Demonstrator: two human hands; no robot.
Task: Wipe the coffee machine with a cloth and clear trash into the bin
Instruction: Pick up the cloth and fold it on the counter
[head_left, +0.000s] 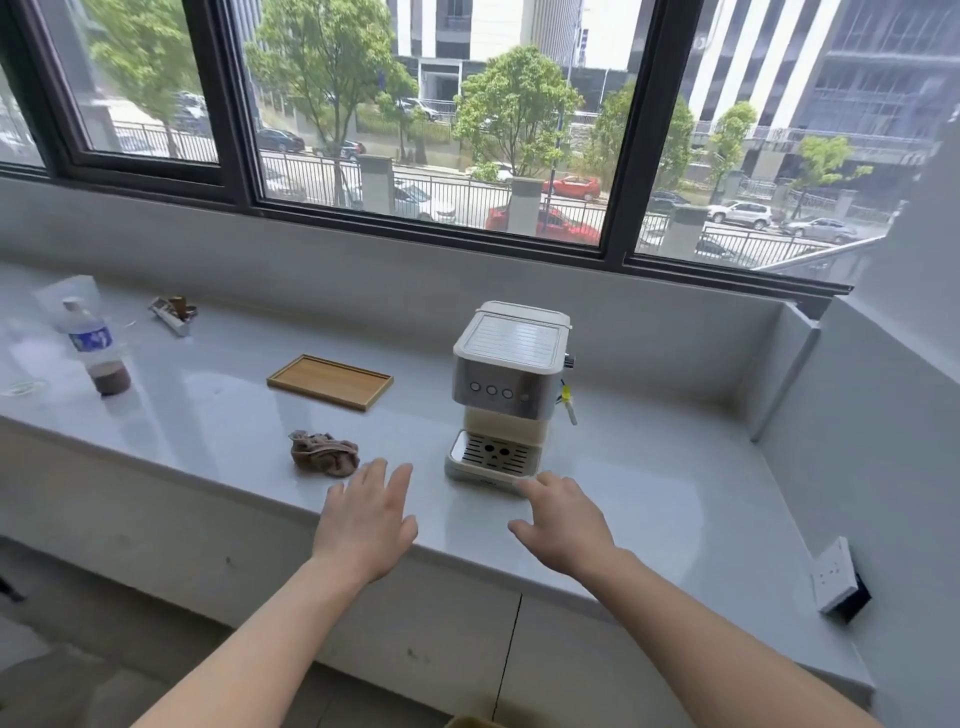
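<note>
Left hand (366, 525) just beside crumpled cloth (324, 452).

On your worktop (649, 467) the coffee machine (506, 395) stands at centre. The cloth (324, 452) lies at its 9 o'clock, the tray (330, 382) at 10. The bottle (96, 345) stands far left, at 9 o'clock.

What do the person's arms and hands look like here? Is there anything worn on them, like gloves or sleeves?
Both are bare. The left hand and right hand have no gloves, rings or watch showing, and both forearms are uncovered as far as the picture's bottom edge, with no sleeve in view.
</note>
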